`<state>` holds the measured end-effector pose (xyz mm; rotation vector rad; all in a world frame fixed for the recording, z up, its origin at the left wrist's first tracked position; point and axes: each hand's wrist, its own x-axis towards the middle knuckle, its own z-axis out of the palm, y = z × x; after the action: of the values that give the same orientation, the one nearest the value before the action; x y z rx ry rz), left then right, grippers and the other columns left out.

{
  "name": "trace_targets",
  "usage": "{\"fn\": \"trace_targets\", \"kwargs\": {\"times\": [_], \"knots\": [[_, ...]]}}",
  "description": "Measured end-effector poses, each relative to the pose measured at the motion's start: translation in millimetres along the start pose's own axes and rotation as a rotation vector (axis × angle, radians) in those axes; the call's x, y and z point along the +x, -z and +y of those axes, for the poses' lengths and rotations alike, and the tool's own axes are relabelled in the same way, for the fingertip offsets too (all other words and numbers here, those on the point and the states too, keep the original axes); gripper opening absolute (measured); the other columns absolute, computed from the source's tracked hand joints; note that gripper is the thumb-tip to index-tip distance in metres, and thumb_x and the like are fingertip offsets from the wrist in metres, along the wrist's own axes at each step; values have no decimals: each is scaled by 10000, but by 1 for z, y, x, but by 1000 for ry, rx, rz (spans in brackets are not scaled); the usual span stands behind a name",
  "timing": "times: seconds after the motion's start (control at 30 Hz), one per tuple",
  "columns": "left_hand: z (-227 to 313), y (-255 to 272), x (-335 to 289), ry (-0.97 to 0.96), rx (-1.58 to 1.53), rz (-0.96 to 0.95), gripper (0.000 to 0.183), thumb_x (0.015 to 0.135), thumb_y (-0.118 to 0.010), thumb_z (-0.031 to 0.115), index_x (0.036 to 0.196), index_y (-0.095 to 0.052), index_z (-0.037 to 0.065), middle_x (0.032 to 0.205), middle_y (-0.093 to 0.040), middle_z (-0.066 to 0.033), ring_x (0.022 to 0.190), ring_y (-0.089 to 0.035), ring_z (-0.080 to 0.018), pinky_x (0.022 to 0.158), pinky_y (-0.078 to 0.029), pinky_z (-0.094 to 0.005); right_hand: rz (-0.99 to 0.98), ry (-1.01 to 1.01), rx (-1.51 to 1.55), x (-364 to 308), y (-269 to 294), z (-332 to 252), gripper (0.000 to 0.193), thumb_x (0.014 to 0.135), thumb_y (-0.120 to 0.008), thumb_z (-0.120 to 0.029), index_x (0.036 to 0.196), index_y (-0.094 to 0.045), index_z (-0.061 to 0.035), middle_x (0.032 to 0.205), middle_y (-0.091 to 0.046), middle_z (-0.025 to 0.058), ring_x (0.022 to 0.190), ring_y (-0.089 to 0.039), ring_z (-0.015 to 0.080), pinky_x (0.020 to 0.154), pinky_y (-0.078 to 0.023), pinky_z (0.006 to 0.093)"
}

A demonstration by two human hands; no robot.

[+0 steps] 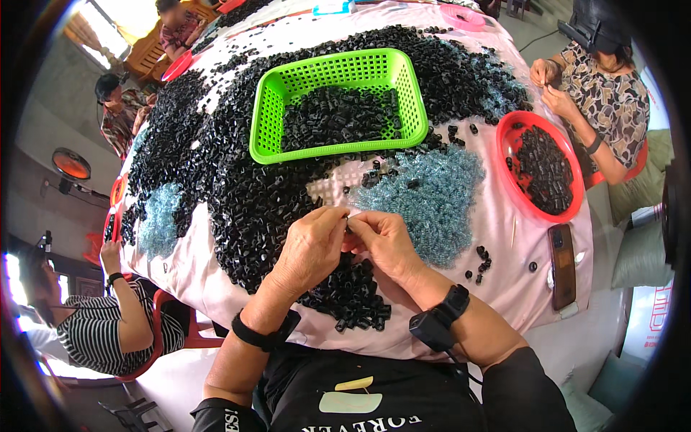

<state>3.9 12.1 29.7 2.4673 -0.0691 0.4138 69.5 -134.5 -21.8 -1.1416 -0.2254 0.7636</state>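
The left hand (311, 248) pinched a small black piece (348, 220) between thumb and forefinger; the right hand (389, 245) met it there, its own thumb and forefinger pressed together on the same piece, which was largely hidden by the fingertips; the piece stood above the near middle of the pink tablecloth (518, 311), between a broad heap of black plastic parts (245, 209) on the left and a mound of pale-blue spring-like coils (428, 209) on the right; more black parts lay just below the hands, toward the person; beyond the hands a bright-green perforated basket (338, 151) rested amid the heap, black parts covering much of its floor; to the right stood a round red basin (508, 181), partly filled with dark pieces (545, 173); near it lay a smartphone (563, 266), a single round black part (533, 266) and, nearer the coils, a loose cluster of black parts (481, 263); a second patch of coils (161, 219) spread at the far left; across the right corner, a co-worker in a patterned shirt (608, 101) held both hands together above the table's edge
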Motion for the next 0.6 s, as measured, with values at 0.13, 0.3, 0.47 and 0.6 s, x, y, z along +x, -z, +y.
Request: {"fn": "trace_targets", "kwargs": {"times": [0.13, 0.3, 0.47, 0.6], "knots": [[7, 1, 0, -74, 28, -16, 295, 837, -701, 53, 1102, -621, -48, 918, -671, -202, 818, -675, -408, 706, -559, -439, -9, -8, 36, 1, 2, 2, 233, 1027, -633, -214, 940, -741, -27, 755, -684, -6, 644, -623, 63, 557, -507, 214], [5, -5, -3, -56, 71, -30, 330, 826, -705, 25, 1131, -603, -53, 942, -669, -212, 835, -678, -406, 713, -560, -441, -20, 10, 7, 4, 5, 6, 236, 1018, -648, -213, 924, -746, -20, 721, -667, -10, 614, -590, 46, 530, -498, 203], [7, -8, -3, -71, 140, -28, 361, 821, -708, 5, 1156, -590, -61, 971, -669, -225, 872, -681, -422, 730, -559, -449, 20, 46, 16, 3, 3, 8, 247, 1012, -658, -205, 905, -740, 2, 726, -676, 1, 605, -597, 49, 514, -493, 209], [6, -9, -4, -102, 184, -49, 372, 816, -705, 5, 1157, -579, -76, 968, -653, -231, 885, -666, -426, 749, -553, -459, 1, 93, 23, 3, 4, 11, 251, 1009, -662, -204, 894, -738, 5, 724, -677, 6, 602, -602, 51, 511, -495, 211]]}}
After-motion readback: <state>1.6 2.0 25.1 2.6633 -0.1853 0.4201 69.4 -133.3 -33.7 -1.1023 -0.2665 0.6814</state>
